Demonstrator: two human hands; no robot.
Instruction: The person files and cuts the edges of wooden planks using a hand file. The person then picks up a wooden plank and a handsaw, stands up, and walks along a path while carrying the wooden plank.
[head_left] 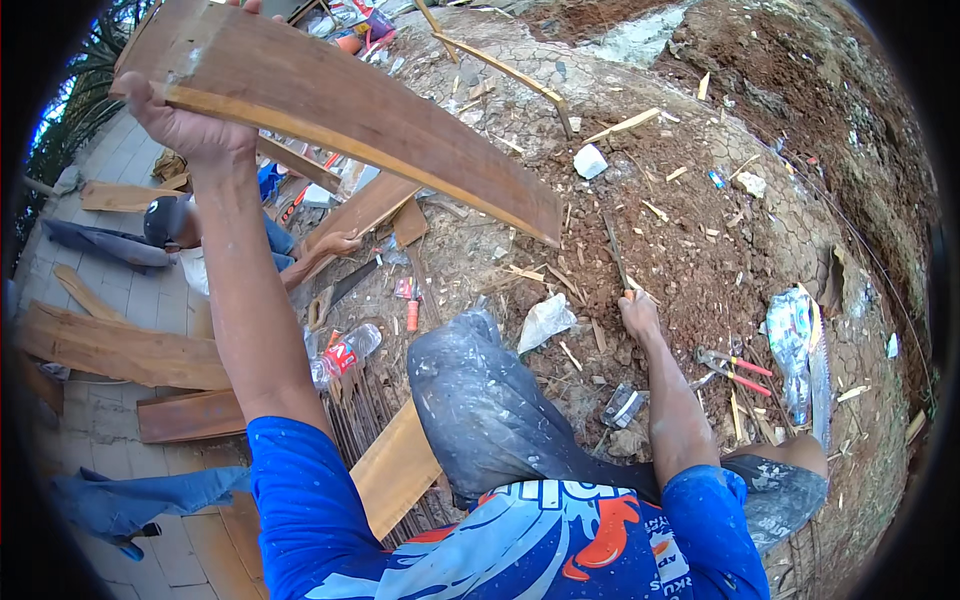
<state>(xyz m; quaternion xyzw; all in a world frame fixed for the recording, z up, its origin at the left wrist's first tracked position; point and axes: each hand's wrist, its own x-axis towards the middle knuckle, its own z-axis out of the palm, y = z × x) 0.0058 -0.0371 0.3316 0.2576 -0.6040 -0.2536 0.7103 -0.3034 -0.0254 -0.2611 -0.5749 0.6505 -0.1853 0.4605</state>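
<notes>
My left hand (200, 130) is raised at the upper left, closed round the edge of a long brown wooden board (370, 110). The board slants down to the right in the air, and its lighter sawn edge faces me. My right hand (637, 312) is low over the dirt, wrapped round the orange grip of a tool with a long narrow dark blade (614, 250). The blade points away from me, apart from the board; its exact kind is unclear. Red-handled pincers (738, 372) lie on the ground to the right of my right forearm.
A co-worker in a dark cap (165, 220) is at the left, a hand on another board (365, 213). A handsaw (355, 281), a plastic bottle (350, 350) and planks (125, 345) lie around. At right are a crushed bottle (788, 340) and a saw blade (820, 385).
</notes>
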